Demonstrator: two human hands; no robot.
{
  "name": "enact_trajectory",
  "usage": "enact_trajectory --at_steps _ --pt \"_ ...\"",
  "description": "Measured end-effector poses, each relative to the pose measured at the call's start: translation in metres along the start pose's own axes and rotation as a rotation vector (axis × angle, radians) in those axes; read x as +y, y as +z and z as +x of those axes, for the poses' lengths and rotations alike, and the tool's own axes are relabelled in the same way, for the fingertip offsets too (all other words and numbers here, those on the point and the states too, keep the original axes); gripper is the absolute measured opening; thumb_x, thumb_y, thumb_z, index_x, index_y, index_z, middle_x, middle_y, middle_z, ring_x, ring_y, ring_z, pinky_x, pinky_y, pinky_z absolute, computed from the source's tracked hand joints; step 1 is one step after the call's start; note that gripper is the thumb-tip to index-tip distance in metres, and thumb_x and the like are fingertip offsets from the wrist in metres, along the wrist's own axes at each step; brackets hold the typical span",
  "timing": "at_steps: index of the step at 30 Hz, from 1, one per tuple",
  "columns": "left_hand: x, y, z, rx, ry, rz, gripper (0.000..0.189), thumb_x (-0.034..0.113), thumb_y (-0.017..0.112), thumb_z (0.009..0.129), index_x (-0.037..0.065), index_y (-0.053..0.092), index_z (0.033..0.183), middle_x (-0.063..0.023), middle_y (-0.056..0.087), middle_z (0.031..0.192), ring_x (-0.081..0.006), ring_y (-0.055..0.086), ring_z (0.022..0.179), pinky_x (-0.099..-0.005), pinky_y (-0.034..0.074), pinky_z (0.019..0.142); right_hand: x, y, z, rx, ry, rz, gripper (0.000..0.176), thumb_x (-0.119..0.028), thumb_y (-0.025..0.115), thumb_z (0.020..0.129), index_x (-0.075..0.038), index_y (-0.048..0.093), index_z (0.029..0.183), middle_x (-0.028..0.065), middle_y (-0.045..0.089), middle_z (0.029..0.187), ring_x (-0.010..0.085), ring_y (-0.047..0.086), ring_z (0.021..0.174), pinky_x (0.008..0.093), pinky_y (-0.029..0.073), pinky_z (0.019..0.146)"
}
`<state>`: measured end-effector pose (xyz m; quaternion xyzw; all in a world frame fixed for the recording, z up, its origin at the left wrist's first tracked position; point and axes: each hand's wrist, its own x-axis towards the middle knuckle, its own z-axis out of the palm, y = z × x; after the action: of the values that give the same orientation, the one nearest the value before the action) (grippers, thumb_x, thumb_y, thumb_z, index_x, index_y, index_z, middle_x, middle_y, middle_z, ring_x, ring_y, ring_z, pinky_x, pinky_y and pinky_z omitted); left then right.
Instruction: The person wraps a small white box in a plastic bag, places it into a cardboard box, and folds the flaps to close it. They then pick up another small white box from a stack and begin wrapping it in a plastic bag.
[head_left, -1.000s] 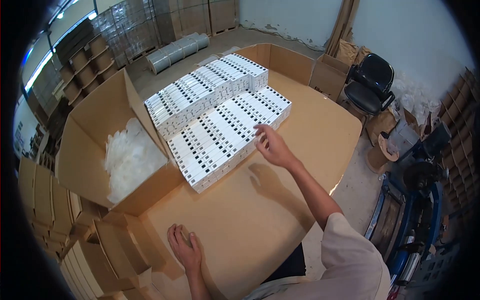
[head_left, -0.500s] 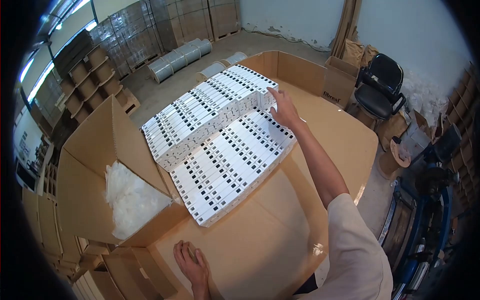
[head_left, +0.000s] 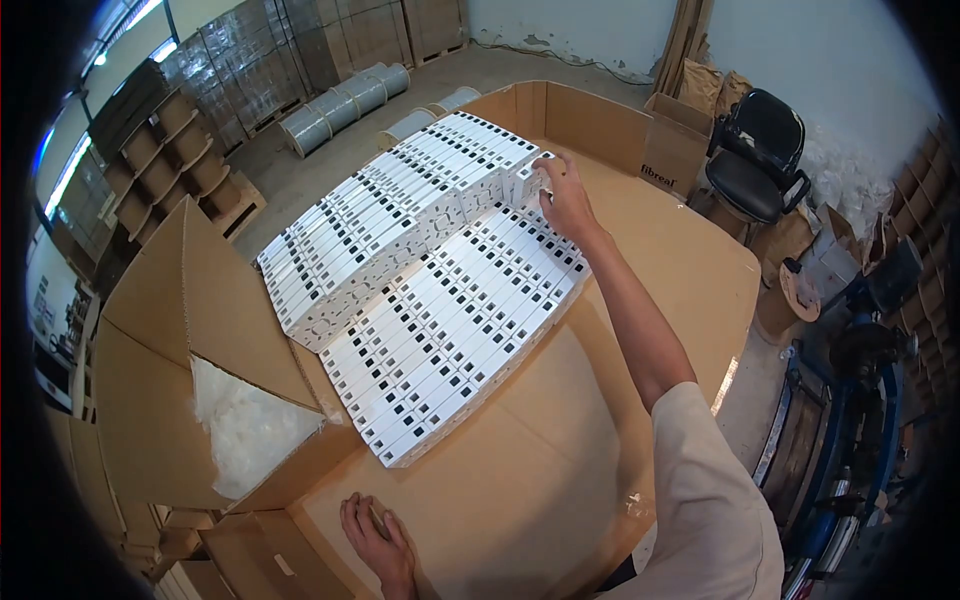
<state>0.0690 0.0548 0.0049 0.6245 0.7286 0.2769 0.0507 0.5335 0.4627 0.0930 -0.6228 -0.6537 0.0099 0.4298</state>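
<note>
White plastic boxes with small dark square openings stand in close rows on the cardboard. The upper tier (head_left: 400, 215) is at the back, and a lower tier (head_left: 455, 325) lies in front of it. At the right end of the upper tier my right hand (head_left: 568, 205) grips a white box (head_left: 524, 186), with fingers over its top and the thumb at its near side. That box sits slightly apart from its neighbours. My left hand (head_left: 380, 540) rests on the cardboard surface (head_left: 510, 460) near the front, fingers stretched out, holding nothing.
Left of the boxes stands an open carton (head_left: 150, 370) with clear plastic bags (head_left: 250, 430) inside. A cardboard wall (head_left: 600, 135) rises at the back. To the right are a black chair (head_left: 755, 160), a spool (head_left: 785, 300) and a blue-framed machine (head_left: 800, 430).
My view has shifted, so the boxes appear further left. The end box in my right hand now stands slightly apart from the row. My left hand stays on the cardboard.
</note>
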Motion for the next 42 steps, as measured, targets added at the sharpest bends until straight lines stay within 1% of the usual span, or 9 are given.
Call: enact_trajectory --at_steps 3,6,9,12,13,19,22,33,42 --pt "-0.002 0.002 0.000 0.008 0.003 -0.008 0.034 0.003 0.061 0.092 -0.001 0.058 0.126 -0.0219 0.050 0.142 -0.0415 0.043 0.139 -0.0505 0.035 0.117 0.011 0.002 0.011 0.062 -0.114 0.025 0.051 0.005 0.067 0.085 -0.015 0.055 0.130 0.0256 0.047 0.143 0.0471 0.055 0.127 0.0482 0.050 0.104" --pt "-0.001 0.001 -0.001 0.008 0.010 0.010 0.035 0.003 0.062 0.092 -0.001 0.058 0.126 -0.0220 0.051 0.141 -0.0416 0.043 0.138 -0.0504 0.035 0.116 0.013 -0.003 0.014 0.019 0.012 0.117 0.047 0.004 0.068 0.087 -0.012 0.058 0.129 0.0220 0.054 0.135 0.0433 0.060 0.120 0.0479 0.050 0.101" --pt "-0.002 0.001 0.000 0.015 0.022 0.021 0.035 0.003 0.062 0.092 -0.001 0.058 0.126 -0.0218 0.051 0.141 -0.0418 0.043 0.138 -0.0506 0.035 0.116 0.015 -0.008 0.012 -0.018 0.012 0.071 0.040 0.003 0.068 0.089 -0.012 0.062 0.126 0.0192 0.056 0.133 0.0409 0.061 0.117 0.0476 0.051 0.099" --pt "0.001 -0.002 0.001 0.014 0.021 0.014 0.035 0.004 0.063 0.092 -0.001 0.058 0.126 -0.0216 0.052 0.140 -0.0423 0.043 0.138 -0.0510 0.035 0.116 0.012 -0.019 0.004 -0.034 -0.082 0.008 0.041 0.009 0.070 0.086 -0.009 0.064 0.123 0.0158 0.055 0.126 0.0294 0.066 0.098 0.0410 0.055 0.088" --pt "0.003 -0.004 0.001 0.011 0.020 0.011 0.035 0.004 0.063 0.092 -0.001 0.058 0.126 -0.0216 0.052 0.140 -0.0424 0.043 0.138 -0.0512 0.035 0.116 0.010 -0.023 -0.001 -0.078 -0.016 0.065 0.037 0.007 0.069 0.089 -0.008 0.064 0.122 0.0159 0.056 0.125 0.0299 0.066 0.098 0.0407 0.055 0.086" --pt "-0.001 -0.004 0.001 0.044 0.050 -0.009 0.034 0.008 0.067 0.092 0.001 0.059 0.124 -0.0202 0.054 0.137 -0.0431 0.045 0.135 -0.0540 0.036 0.114 -0.010 -0.031 -0.041 0.012 -0.153 0.097 0.032 0.002 0.067 0.093 -0.006 0.063 0.123 0.0155 0.061 0.115 0.0260 0.067 0.089 0.0369 0.056 0.075" --pt "-0.001 -0.007 0.001 0.042 0.059 -0.031 0.035 0.009 0.068 0.092 0.001 0.059 0.124 -0.0200 0.054 0.136 -0.0429 0.046 0.135 -0.0531 0.037 0.114 -0.051 -0.042 -0.071 -0.054 -0.009 0.256 0.031 0.000 0.067 0.093 -0.006 0.063 0.124 0.0186 0.063 0.117 0.0315 0.070 0.090 0.0386 0.059 0.078" --pt "-0.018 -0.005 -0.003 0.175 -0.030 -0.298 0.036 0.010 0.066 0.093 0.000 0.059 0.127 -0.0193 0.059 0.132 -0.0389 0.054 0.127 -0.0467 0.042 0.110 -0.181 -0.018 -0.183 -0.222 0.071 0.620 0.031 -0.001 0.070 0.094 -0.002 0.060 0.123 0.0100 0.066 0.100 0.0093 0.060 0.070 0.0286 0.050 0.062" --pt "-0.030 -0.014 -0.004 0.268 -0.214 -0.526 0.032 0.009 0.063 0.097 0.002 0.059 0.128 -0.0148 0.062 0.124 -0.0298 0.060 0.119 -0.0395 0.048 0.102 -0.291 -0.002 -0.267 -0.357 0.026 0.789 0.030 -0.001 0.071 0.094 -0.004 0.061 0.122 0.0018 0.065 0.081 0.0043 0.054 0.063 0.0225 0.045 0.057"
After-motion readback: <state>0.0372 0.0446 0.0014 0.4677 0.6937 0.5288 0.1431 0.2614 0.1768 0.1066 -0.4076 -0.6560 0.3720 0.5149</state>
